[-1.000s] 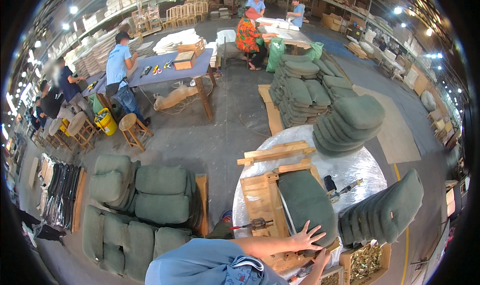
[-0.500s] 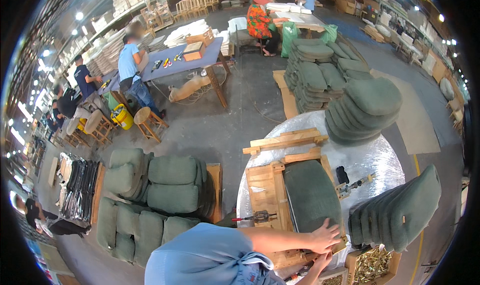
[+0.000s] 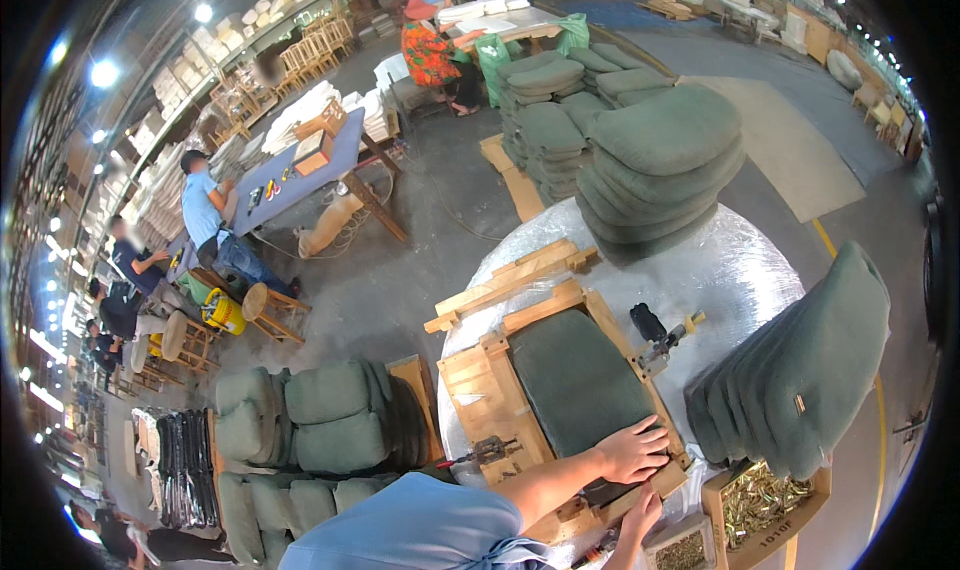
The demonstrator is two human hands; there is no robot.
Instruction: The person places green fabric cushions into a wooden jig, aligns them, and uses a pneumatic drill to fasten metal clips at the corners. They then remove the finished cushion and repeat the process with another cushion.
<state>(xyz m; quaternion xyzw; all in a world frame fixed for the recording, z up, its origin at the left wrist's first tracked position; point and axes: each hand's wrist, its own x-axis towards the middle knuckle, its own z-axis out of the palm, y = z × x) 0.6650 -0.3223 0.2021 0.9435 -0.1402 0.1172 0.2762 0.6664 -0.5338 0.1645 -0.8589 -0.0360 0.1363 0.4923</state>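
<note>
A dark green upholstered cushion [image 3: 575, 385] lies inside a wooden frame jig [image 3: 520, 400] on the wrapped round table. My left hand [image 3: 634, 450] rests on the cushion's near right corner, palm down with the fingers spread toward the frame's side rail. Just below it, my right hand [image 3: 640, 513] is at the frame's near end, its fingers curled. What it holds, if anything, is hidden. A metal toggle clamp [image 3: 490, 450] with a red handle sits on the frame's left side, and another clamp [image 3: 668, 345] is on the right, beside a small black object [image 3: 647, 322].
Stacked green cushions [image 3: 660, 170] stand behind the frame, and more cushions [image 3: 800, 370] lean at the right. A cardboard box [image 3: 765, 510] of metal fasteners and a smaller tray [image 3: 682, 545] are at the near right. Co-workers stand around a blue-topped table [image 3: 275, 195] at the far left.
The whole view has turned, so the table and frame appear shifted left. Both hands stay at the frame's near end, the left one still on the cushion.
</note>
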